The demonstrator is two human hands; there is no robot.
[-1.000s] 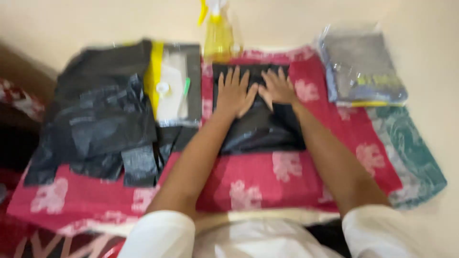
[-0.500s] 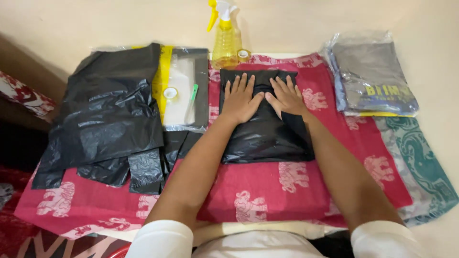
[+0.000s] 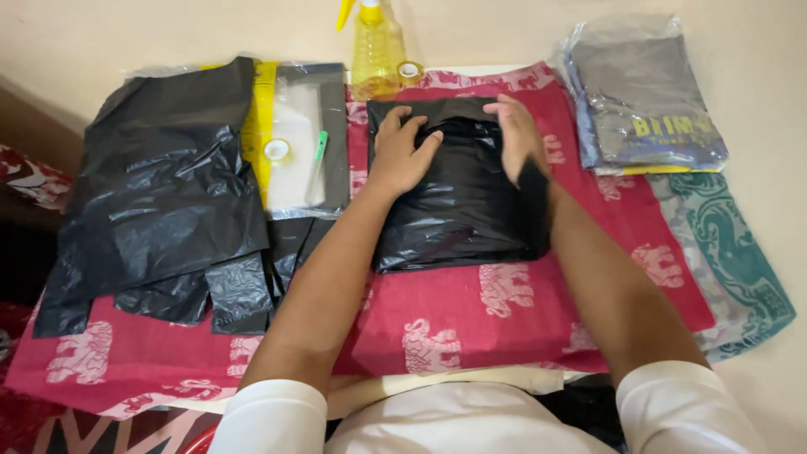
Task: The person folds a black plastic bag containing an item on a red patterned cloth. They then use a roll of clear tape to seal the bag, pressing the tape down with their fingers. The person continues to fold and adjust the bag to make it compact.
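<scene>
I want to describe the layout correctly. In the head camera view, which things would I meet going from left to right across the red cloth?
Loose black plastic bags → clear packet with yellow strip → left hand → black bag-wrapped bundle → right hand → grey folded garment in clear plastic.

From my feed the light is soft, warm and even. I see glare streaks on the black plastic bag under my left hand. Focus is sharp around both hands; the far corners look dimmer.
</scene>
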